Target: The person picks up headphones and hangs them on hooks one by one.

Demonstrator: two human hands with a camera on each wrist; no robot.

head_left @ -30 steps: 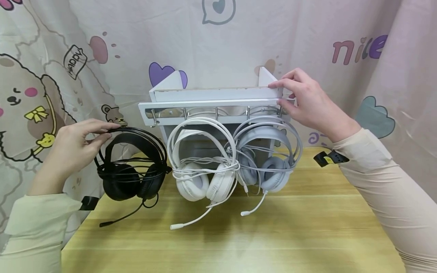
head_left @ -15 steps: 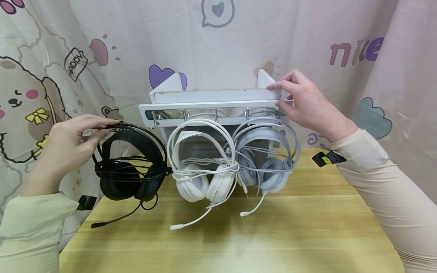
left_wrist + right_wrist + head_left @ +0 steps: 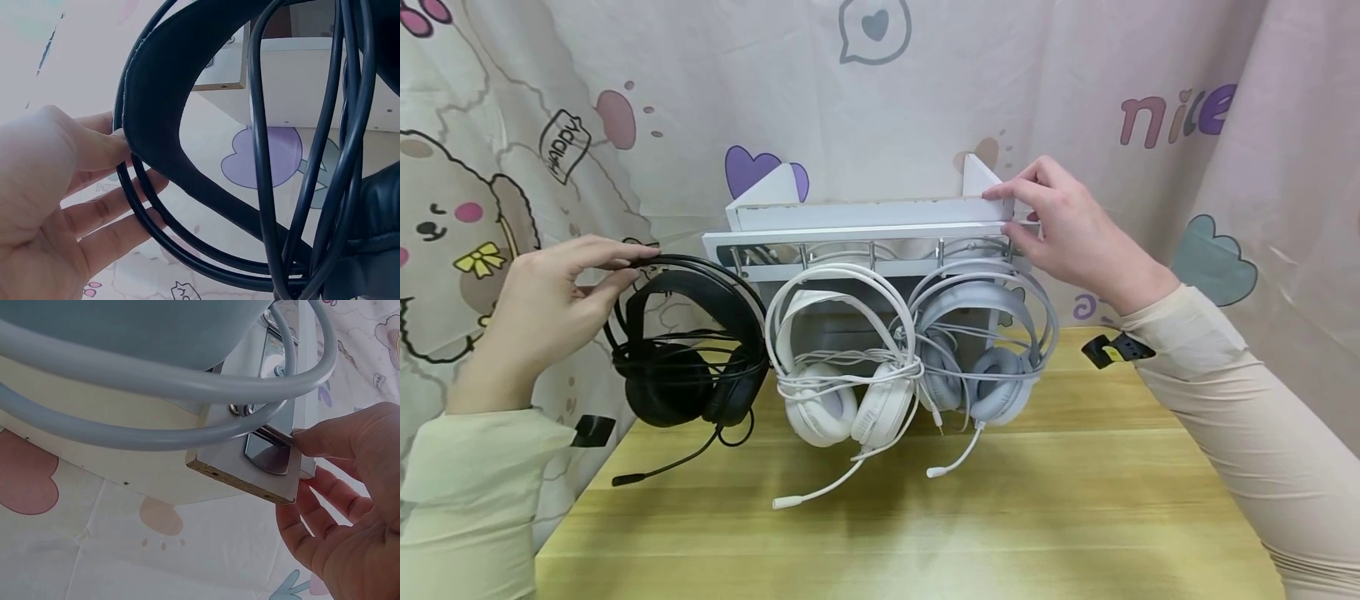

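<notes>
My left hand (image 3: pixel 561 300) pinches the top of a black headset (image 3: pixel 730 333), thumb against the band and fingers under it in the left wrist view. The headset hangs upright, microphone downward, its cable wound around the earcups, just left of the rack's leftmost hook (image 3: pixel 737 260). My right hand (image 3: pixel 1067 225) grips the right end of a white hook rack (image 3: pixel 865 233), thumb near the end hook in the right wrist view. A white headset (image 3: pixel 823 408) and a light grey headset (image 3: pixel 1000 387) hang from the rack by their bands, with bundled cables.
Beneath the headsets lies a wooden tabletop (image 3: pixel 925 533). Behind the rack a printed curtain (image 3: pixel 910 117) hangs close, and it folds forward on both sides. The white headset's microphone (image 3: pixel 787 502) sticks out toward the front.
My left hand has raised the black headset a little, after a small shift to the left. The right hand stays on the rack, and the white and grey headsets keep their places.
</notes>
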